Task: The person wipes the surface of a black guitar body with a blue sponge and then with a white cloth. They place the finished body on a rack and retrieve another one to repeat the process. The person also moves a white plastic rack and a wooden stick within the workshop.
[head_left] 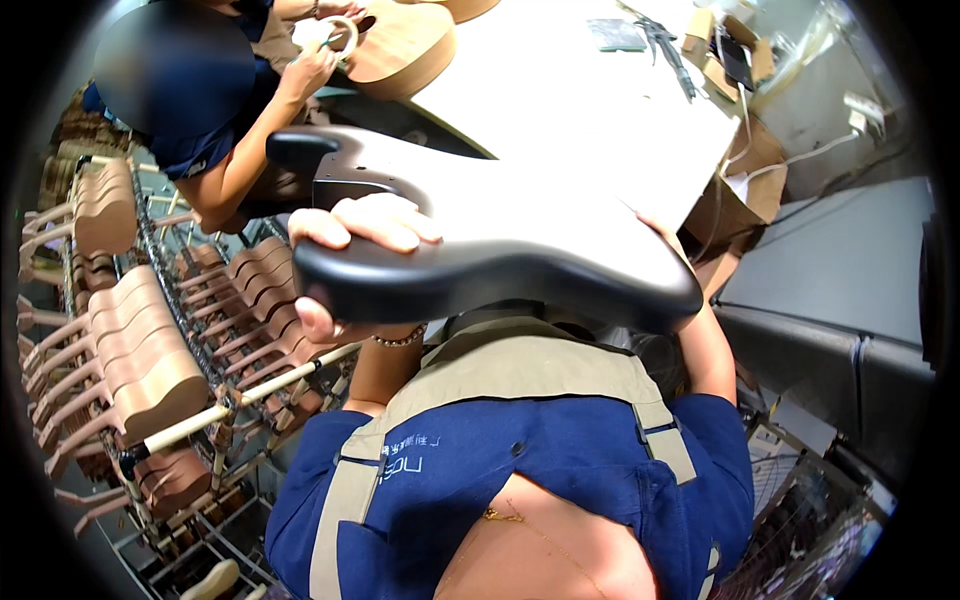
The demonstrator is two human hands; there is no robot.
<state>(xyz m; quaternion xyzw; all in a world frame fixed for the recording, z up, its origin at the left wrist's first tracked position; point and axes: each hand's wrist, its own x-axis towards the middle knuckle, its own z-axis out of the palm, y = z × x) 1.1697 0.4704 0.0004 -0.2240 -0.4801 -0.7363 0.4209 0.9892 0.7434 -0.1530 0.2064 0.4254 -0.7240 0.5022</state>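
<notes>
A dark electric guitar body (480, 282) with a smooth, glossy finish is held up in front of my chest, its curved edge facing me. Strong light washes out much of its upper face; a cutout and small holes show near the far left horn. My left hand (365, 228) grips the left end, fingers over the top and thumb below. At the right end, my right hand (662, 232) is pressed against the body's edge, mostly hidden behind it. A beaded bracelet (400, 339) is on my left wrist.
A brightly lit white worktable (560, 110) lies beyond the body. Across it at far left, a co-worker handles a wooden guitar body (410, 50) and a roll of tape (345, 38). Racks of guitar bodies (145, 340) stand on my left; a cardboard box (752, 185) is at right.
</notes>
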